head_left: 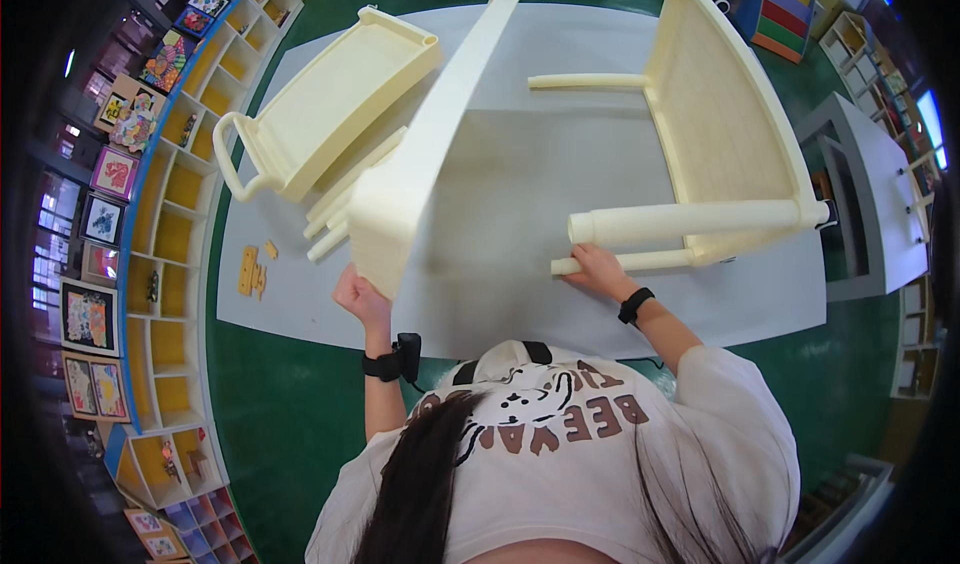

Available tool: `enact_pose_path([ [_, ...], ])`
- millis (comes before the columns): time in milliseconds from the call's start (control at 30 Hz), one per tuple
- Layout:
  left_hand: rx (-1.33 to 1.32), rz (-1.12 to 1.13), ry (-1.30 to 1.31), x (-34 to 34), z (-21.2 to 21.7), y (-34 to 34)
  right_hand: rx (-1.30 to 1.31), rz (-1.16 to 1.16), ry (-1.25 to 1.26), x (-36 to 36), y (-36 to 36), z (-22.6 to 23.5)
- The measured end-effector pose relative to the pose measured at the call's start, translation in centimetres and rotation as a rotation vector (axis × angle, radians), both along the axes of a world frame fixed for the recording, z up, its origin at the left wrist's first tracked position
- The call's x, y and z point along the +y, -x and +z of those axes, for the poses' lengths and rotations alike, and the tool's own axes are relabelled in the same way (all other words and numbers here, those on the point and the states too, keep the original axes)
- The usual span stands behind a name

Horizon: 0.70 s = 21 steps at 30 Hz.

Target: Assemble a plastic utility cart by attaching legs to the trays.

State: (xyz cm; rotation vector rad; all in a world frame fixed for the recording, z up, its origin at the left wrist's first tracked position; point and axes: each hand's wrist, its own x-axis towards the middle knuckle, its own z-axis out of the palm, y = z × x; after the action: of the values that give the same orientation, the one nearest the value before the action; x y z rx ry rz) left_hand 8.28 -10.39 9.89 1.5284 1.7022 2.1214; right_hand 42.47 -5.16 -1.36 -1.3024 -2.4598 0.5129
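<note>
A cream plastic panel (425, 129) is tilted up on its edge in front of me, a bit left of the middle. My left hand (362, 299) is closed on its near lower corner. To the right stands a cream plastic tray-like frame (722, 114), its poles pointing left. My right hand (600, 270) is closed around the free end of the lowest, thin pole (655, 261). Just above that hand runs a thicker pole (690, 223). Another thin pole (585, 82) sticks out farther back. My right fingertips are partly hidden behind the pole.
A cream tray with a curved handle (340, 94) lies at the far left of the grey table (290, 309). Loose cream tubes (335, 214) lie beside it. Small tan pieces (250, 269) rest near the left edge. Shelves (180, 234) curve along the left; a grey-white table (875, 194) stands right.
</note>
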Motion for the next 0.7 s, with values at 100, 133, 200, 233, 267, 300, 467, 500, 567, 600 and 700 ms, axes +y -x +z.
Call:
enact_pose_path([
  [100, 0.103, -0.025, 0.019, -0.7, -0.5, 0.0, 0.008, -0.057, -0.108, 0.0, 0.1, 0.2],
  [133, 0.182, -0.061, 0.009, -0.8, -0.8, 0.0, -0.032, -0.103, -0.105, 0.1, 0.0, 0.2],
  [200, 0.249, -0.102, 0.007, -0.7, -1.3, 0.0, -0.078, -0.15, -0.101, 0.1, -0.3, 0.2],
  [233, 0.319, -0.143, 0.004, -0.6, -1.5, 0.0, -0.104, -0.183, -0.085, 0.0, -0.5, 0.2],
  [267, 0.318, -0.143, 0.003, -0.4, -1.4, -0.1, -0.127, -0.215, -0.071, 0.0, -0.7, 0.2],
  [300, 0.409, -0.194, -0.006, -0.1, -1.3, -0.4, -0.129, -0.216, -0.072, 0.0, -0.9, 0.0],
  [467, 0.653, -0.285, -0.013, 1.5, -1.6, -1.7, -0.231, -0.179, -0.137, -0.3, -1.6, -0.6],
  [500, 0.735, -0.282, -0.026, 1.7, -1.4, -2.3, -0.157, -0.226, -0.094, -0.6, -1.4, 0.1],
  [567, 0.817, -0.288, -0.044, 2.0, -0.8, -3.2, -0.137, -0.223, -0.136, -0.4, -1.8, -1.2],
  [600, 0.85, -0.3, -0.034, 2.2, -0.6, -3.6, -0.117, -0.216, -0.176, -0.4, -2.0, -1.7],
  [700, 0.898, -0.322, -0.024, 2.3, -0.7, -3.6, -0.171, -0.236, -0.094, -0.5, -2.3, -1.9],
])
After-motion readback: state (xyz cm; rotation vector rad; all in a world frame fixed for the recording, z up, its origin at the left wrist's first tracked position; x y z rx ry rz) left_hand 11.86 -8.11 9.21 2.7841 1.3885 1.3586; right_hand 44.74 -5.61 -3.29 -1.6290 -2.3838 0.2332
